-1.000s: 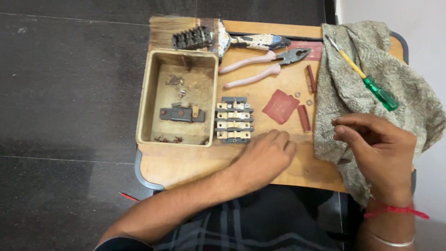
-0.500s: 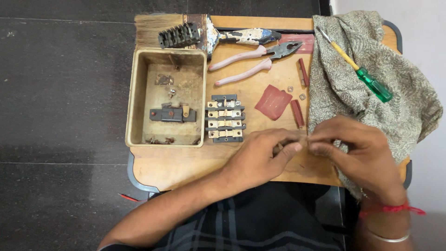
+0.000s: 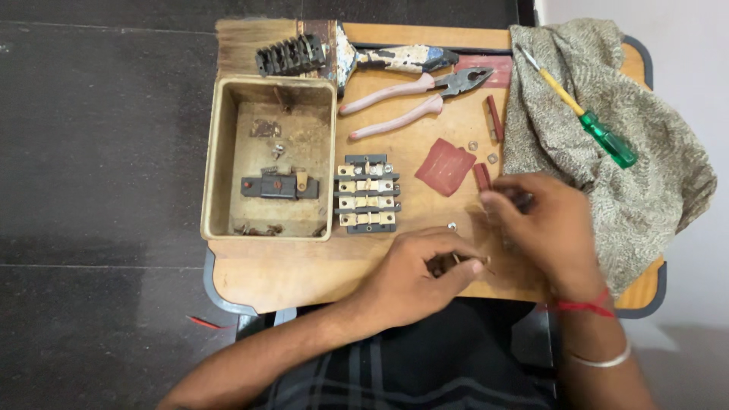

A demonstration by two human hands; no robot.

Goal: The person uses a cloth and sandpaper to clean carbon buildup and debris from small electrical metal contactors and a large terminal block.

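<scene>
Small part (image 3: 458, 260) pinched, hands (image 3: 425, 273) close together

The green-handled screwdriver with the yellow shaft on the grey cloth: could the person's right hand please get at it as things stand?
Probably yes. The green-handled screwdriver lies uncovered on top of the grey cloth, and the right hand rests at that cloth's near edge with nothing between them. Whether its fingers already hold something small is unclear.

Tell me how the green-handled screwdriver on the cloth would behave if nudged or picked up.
The screwdriver looks rigid and probably light, with a thin shaft. Its rounded handle might roll, though the rumpled cloth beneath should damp that. The smooth plastic handle may be a little slippery.
</scene>
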